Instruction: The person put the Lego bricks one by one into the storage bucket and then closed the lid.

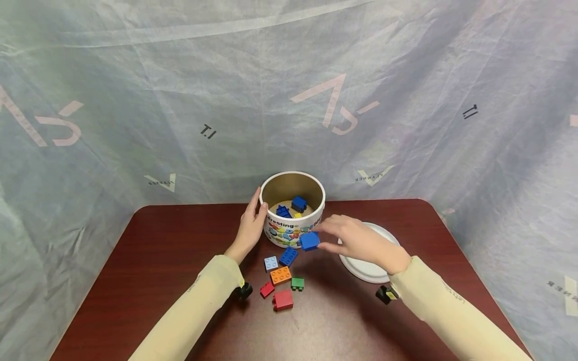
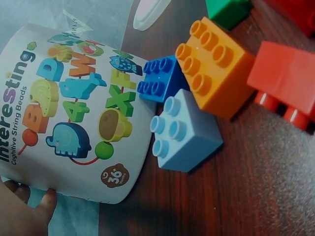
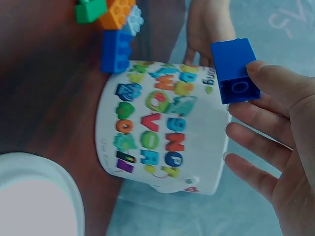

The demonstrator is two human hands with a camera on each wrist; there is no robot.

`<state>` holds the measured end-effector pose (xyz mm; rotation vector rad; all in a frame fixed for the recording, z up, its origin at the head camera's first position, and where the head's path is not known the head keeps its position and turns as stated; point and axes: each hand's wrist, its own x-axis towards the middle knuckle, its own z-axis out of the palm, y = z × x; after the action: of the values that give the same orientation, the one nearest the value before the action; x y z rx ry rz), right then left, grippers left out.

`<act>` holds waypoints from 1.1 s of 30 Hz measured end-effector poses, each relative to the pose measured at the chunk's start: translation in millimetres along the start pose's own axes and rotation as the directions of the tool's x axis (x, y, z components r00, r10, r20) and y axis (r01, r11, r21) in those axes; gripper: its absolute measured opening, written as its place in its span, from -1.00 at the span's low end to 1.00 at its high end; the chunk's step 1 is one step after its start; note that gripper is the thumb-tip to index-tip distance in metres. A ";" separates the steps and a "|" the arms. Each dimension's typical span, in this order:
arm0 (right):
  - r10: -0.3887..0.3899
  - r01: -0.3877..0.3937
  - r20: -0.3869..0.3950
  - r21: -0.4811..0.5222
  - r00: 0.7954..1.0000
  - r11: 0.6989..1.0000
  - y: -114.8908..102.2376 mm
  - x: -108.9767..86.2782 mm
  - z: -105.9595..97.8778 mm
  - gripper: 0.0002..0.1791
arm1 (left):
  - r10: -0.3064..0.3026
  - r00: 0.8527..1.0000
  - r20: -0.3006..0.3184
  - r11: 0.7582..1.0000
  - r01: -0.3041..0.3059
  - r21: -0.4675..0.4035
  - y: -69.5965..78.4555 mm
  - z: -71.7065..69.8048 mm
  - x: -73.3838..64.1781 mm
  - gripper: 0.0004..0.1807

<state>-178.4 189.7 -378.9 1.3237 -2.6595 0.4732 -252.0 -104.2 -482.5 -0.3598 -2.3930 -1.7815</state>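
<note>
A white tub (image 1: 293,229) with colourful letters and pictures stands at the back of the table. My left hand (image 1: 248,228) rests against its left side, fingers extended along the wall and thumb by the front rim. Just in front of the tub's right side, my right hand (image 1: 356,239) pinches a blue building block (image 3: 230,61) between thumb and fingers, its hollow underside partly showing in the right wrist view. Inside the tub lie dark blue blocks (image 1: 299,203) and a bit of yellow (image 1: 297,215).
Before the tub lie a blue block (image 1: 288,256), a light blue block (image 2: 189,135), an orange block (image 2: 216,69), a green block (image 1: 297,284), a small red block (image 1: 267,289) and a larger red block (image 1: 283,300). A white lid (image 1: 368,271) lies under the right forearm. Fabric sheeting (image 1: 226,100) hangs behind.
</note>
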 end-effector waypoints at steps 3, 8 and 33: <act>0.003 -0.003 -0.021 -0.012 1.000 1.000 3.0 5.5 -6.3 -0.55 | 0.003 1.000 -0.003 1.000 -0.003 0.001 0.7 0.4 0.3 -0.31; 0.001 -0.002 -0.033 -0.032 0.999 0.999 7.2 14.7 -12.9 -0.55 | 0.015 1.000 0.000 1.000 -0.015 -0.004 1.7 -0.2 -0.3 -0.32; 0.120 -0.117 -0.058 0.040 0.991 0.992 21.1 60.6 -13.6 -0.59 | -0.007 1.000 0.010 1.000 0.007 -0.011 2.8 -1.7 -1.5 -0.30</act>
<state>-232.2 160.6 -355.2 1.1461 -2.7027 0.5698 -249.9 -105.3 -479.8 -0.3625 -2.3956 -1.8004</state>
